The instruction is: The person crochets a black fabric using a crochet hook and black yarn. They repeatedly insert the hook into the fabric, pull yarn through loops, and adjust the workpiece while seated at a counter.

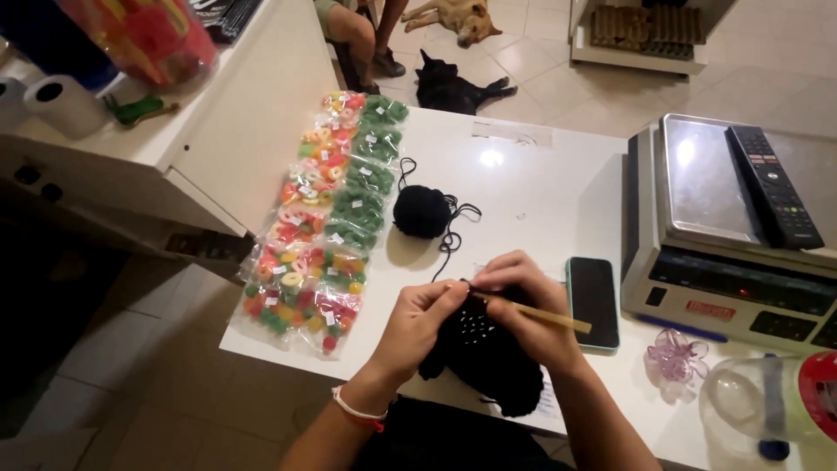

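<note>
My left hand pinches the top edge of a black crocheted piece that hangs over the near edge of the white table. My right hand grips a wooden crochet hook, its tip at the work's top edge. A strand of black yarn runs from the work up to a black yarn ball further back on the table. A red and white band circles my left wrist.
Rows of small bags of coloured ring candies lie along the table's left side. A phone lies right of my hands, beside a digital scale carrying a remote. A pink hair clip and a clear jar sit at right. Two dogs lie on the floor.
</note>
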